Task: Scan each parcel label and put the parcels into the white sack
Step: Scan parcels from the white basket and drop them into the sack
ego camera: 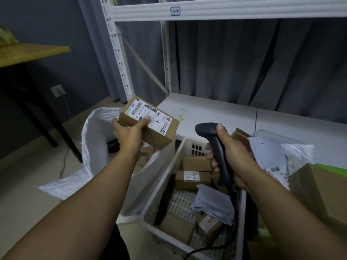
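- Pinching the cardboard parcel between left hand fingers.
- Wrapping right hand fingers round the scanner.
- Probably light, stiff; best held by edges, off the label.

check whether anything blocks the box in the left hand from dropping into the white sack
Nothing visible does. The left hand holds the box, label up, over the white sack, whose mouth gapes open below it. The right hand with the scanner is over the crate.
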